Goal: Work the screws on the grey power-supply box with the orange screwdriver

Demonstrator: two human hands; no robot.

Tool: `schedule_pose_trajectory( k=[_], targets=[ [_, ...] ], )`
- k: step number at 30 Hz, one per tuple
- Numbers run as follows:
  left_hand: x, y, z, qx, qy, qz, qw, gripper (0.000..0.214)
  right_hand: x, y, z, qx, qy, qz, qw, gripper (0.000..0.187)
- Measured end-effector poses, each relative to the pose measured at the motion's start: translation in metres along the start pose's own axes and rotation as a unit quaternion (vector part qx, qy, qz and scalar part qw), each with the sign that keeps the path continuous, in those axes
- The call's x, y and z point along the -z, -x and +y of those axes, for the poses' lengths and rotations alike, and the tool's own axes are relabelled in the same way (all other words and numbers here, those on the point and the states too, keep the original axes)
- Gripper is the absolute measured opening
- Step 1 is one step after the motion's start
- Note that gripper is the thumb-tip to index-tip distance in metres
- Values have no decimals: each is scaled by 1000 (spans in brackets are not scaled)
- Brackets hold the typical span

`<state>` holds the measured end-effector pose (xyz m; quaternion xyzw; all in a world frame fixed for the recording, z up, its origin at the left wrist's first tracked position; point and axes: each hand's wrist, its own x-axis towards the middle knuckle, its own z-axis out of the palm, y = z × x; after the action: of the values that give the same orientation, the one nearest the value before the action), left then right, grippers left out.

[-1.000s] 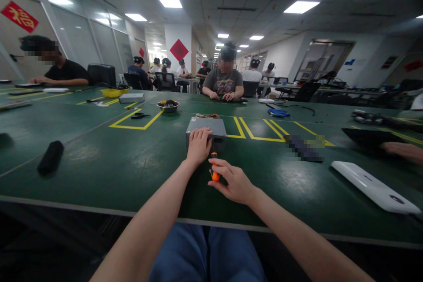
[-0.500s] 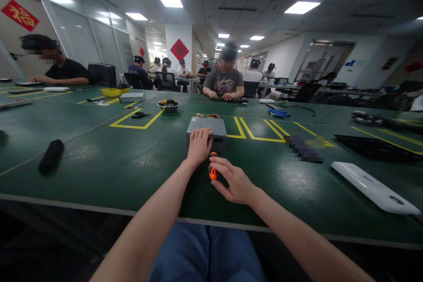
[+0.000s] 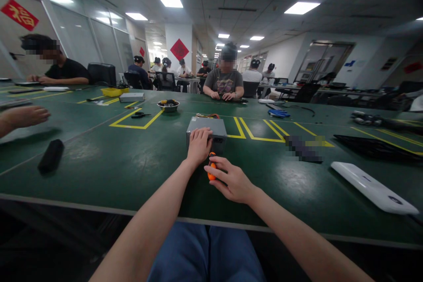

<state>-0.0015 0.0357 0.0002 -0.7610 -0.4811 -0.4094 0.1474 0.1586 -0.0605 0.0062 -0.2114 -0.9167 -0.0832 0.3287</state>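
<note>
Black oblong object (image 3: 51, 157) at left, long white plastic device (image 3: 370, 185) at right — farther back, shallow yellow tray (image 3: 113, 92), red diamond-shaped sign (image 3: 179, 49)

Orange screwdriver (image 3: 211, 175) (seemingly) pointed at grey box (image 3: 212, 124).

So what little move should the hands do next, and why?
Maybe a small twist of the screwdriver: the right hand holds it pointing toward the box, and the left hand lies on the box, perhaps steadying it.

Orange-and-black screwdriver (image 3: 212, 175), grey box (image 3: 209, 124), green tabletop (image 3: 112, 180), yellow tape lines (image 3: 127, 128), blue trousers (image 3: 185, 251)
</note>
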Motion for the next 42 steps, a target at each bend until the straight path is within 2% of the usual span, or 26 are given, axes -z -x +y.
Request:
schedule_pose_trajectory(
  k=[5,8,12,19,30,42],
  targets=[
    [-2,-1,0,4,0,-2,1000,24,-3,1,1,-11,-32,47,998,29],
    [-3,-1,0,5,-2,-4,1000,24,-2,1,1,-19,-47,22,998,34],
    [-2,-1,0,5,-4,-8,1000,24,0,0,0,-2,-8,-19,1000,35],
    [-1,0,2,3,-5,3,1000,23,-5,2,7,-8,13,81,997,32],
    [1,0,2,2,-1,-2,1000,23,13,18,12,7,45,121,992,35],
    [0,-1,2,1,-1,-1,1000,23,14,19,17,-18,60,130,990,34]
  ],
)
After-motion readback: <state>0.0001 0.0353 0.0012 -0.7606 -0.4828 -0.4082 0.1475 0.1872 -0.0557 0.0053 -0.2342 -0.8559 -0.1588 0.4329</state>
